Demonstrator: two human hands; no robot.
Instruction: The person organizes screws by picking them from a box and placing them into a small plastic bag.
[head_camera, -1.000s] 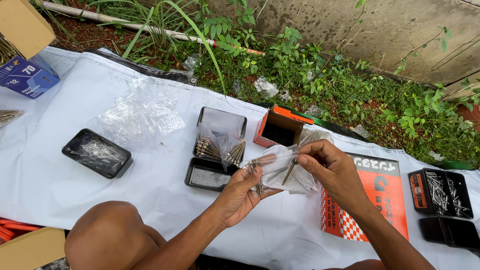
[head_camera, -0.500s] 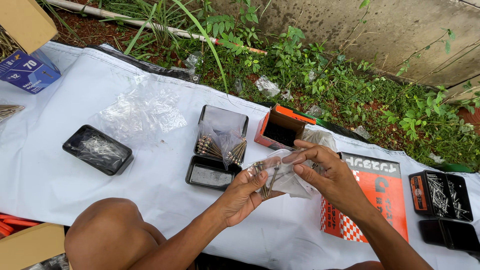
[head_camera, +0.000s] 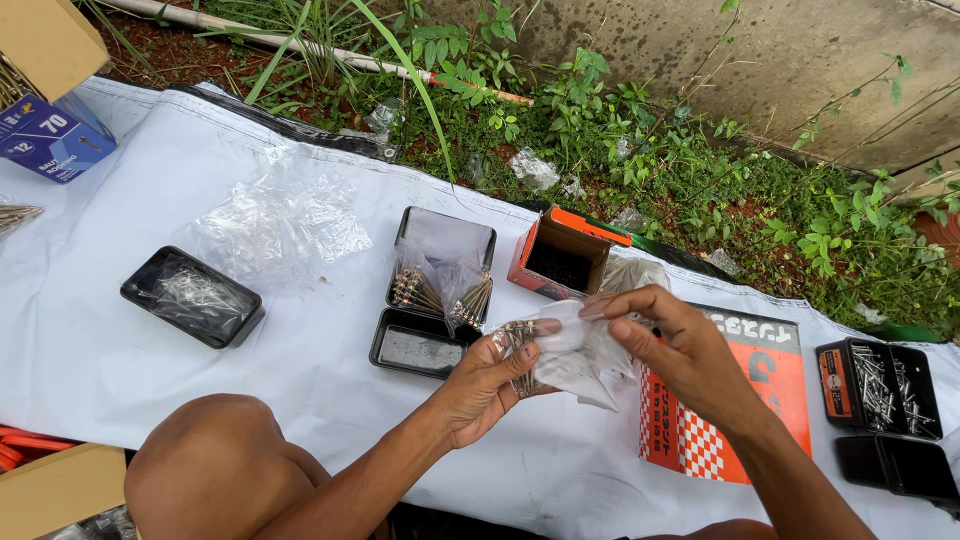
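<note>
A: Left first. Shallow black plastic tray (head_camera: 192, 297) sits on the white sheet (head_camera: 100, 340), crumpled film inside.

B: Hands?

A: Left hand (head_camera: 485, 385) fingers pinching a bundle of brass-coloured screws (head_camera: 520, 345) inside a small clear plastic bag (head_camera: 575, 350); right hand (head_camera: 690, 355) fingers pinch the bag's mouth, likely holding it open.

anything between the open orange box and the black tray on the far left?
Head view: a black hinged case holding screw bags, and a pile of clear bags, lie between orange box and tray.
</note>
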